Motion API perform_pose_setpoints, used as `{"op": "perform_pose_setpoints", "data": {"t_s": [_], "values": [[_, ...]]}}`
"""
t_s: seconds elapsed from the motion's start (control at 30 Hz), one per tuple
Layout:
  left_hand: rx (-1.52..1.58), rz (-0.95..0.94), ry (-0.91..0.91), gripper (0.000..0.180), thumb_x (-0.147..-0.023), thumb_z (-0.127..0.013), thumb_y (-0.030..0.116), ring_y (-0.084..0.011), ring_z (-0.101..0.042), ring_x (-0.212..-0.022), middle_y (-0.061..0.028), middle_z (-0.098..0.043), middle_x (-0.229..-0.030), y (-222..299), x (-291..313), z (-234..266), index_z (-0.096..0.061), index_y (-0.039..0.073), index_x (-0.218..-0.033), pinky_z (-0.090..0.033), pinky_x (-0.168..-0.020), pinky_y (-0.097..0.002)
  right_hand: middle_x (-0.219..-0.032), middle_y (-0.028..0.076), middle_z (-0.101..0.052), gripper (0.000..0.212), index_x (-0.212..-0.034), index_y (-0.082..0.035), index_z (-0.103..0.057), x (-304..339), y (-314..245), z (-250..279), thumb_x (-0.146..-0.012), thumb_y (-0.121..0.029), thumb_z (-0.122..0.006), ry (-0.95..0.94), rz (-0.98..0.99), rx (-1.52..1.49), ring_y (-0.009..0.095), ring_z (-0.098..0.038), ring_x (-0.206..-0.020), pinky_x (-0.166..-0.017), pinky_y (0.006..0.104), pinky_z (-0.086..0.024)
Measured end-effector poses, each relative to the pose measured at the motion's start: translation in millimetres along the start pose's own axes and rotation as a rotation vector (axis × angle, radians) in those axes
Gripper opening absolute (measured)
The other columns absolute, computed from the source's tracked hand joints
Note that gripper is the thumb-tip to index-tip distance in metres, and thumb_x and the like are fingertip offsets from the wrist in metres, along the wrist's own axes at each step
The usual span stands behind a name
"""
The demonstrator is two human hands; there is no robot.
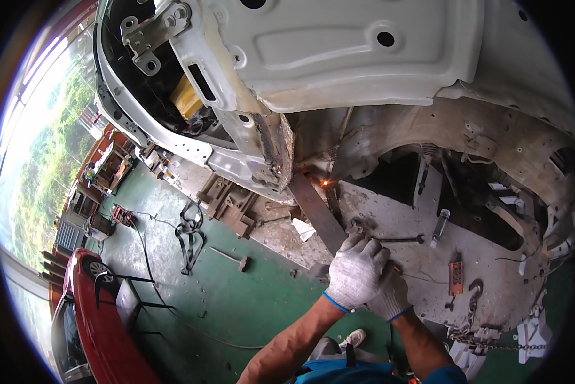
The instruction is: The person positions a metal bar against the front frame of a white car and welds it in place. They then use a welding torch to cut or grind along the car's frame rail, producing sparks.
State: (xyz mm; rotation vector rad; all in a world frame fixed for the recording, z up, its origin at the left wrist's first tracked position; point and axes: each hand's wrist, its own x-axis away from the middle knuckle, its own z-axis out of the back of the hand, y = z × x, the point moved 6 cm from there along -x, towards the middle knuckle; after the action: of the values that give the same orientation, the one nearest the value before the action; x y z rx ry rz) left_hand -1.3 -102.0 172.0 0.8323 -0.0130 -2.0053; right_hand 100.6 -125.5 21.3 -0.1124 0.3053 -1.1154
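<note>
Both my hands wear white knit gloves with blue cuffs, close together at the lower middle. My left hand (356, 274) is closed at the near end of a flat brown steel bar (318, 214). The bar slants up and away, its far end against the cut, rusty lower edge of the car body's pillar (276, 150). My right hand (391, 297) is curled just behind the left and partly covered by it; what it holds is hidden. Beside the bar's far end a small orange glow (326, 183) shows at the body seam.
A wrench (399, 240), a clear tube-like bottle (440, 227), an orange remote (456, 277) and a hook with chain (475, 294) lie on the white bench (390, 214). A hammer (243, 263) and black straps (190, 237) are on the green floor. A red car (99, 320) stands left.
</note>
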Motion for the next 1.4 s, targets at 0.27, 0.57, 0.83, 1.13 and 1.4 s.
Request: {"op": "perform_pose_setpoints", "data": {"t_s": [0.27, 0.57, 0.83, 1.13, 1.4], "values": [[-0.001, 0.003, -0.046, 0.02, -0.085, -0.076, 0.028, -0.0315, -0.069, -0.092, -0.0102, -0.065, -0.089, -1, 0, -4, -0.07, 0.01, -0.09, -0.052, -0.099, -0.0474, -0.091, 0.02, -0.064, 0.053, -0.119, 0.002, -0.071, -6, -10, 11, -0.082, -0.035, -0.078, 0.011, 0.07, 0.16, 0.034, -0.067, -0.069, -0.053, 0.0447, -0.055], [0.004, -0.014, -0.019, 0.02, -0.085, -0.077, 0.028, -0.0314, -0.068, -0.092, -0.0107, -0.065, -0.089, 1, -1, 0, -0.07, 0.009, -0.089, -0.053, -0.094, -0.0463, -0.083, 0.017, -0.073, 0.046, -0.115, 0.006, -0.065, -6, -9, 24, -0.087, -0.029, -0.074, -0.044, 0.112, 0.015, 0.031, -0.075, -0.069, -0.054, 0.045, -0.058], [-0.01, 0.018, -0.016, 0.021, -0.081, -0.078, 0.026, -0.0324, -0.071, -0.096, -0.0101, -0.07, -0.094, -1, 0, 0, -0.074, 0.009, -0.094, -0.053, -0.1, -0.0478, -0.103, 0.026, -0.069, 0.059, -0.128, 0.006, -0.065, -4, -2, 17, -0.086, -0.035, -0.076, -0.143, -0.024, -0.085, 0.039, -0.072, -0.084, -0.067, 0.0488, -0.06], [0.001, -0.008, 0.013, 0.02, -0.083, -0.077, 0.028, -0.0322, -0.068, -0.092, -0.0109, -0.065, -0.089, 0, -1, 1, -0.07, 0.01, -0.09, -0.052, -0.096, -0.0468, -0.105, 0.028, -0.068, 0.063, -0.132, 0.003, -0.063, -1, 0, 7, -0.085, -0.036, -0.078, -0.025, 0.004, -0.058, 0.043, -0.072, -0.085, -0.069, 0.0528, -0.06], [0.009, -0.004, -0.052, 0.021, -0.087, -0.076, 0.027, -0.0295, -0.069, -0.093, -0.0085, -0.066, -0.093, 0, 2, -2, -0.073, 0.01, -0.099, -0.05, -0.106, -0.0484, -0.101, 0.023, -0.063, 0.063, -0.129, 0.004, -0.065, 0, 3, -7, -0.084, -0.039, -0.077, -0.06, 0.033, 0.115, 0.035, -0.071, -0.082, -0.057, 0.0433, -0.059]]}}
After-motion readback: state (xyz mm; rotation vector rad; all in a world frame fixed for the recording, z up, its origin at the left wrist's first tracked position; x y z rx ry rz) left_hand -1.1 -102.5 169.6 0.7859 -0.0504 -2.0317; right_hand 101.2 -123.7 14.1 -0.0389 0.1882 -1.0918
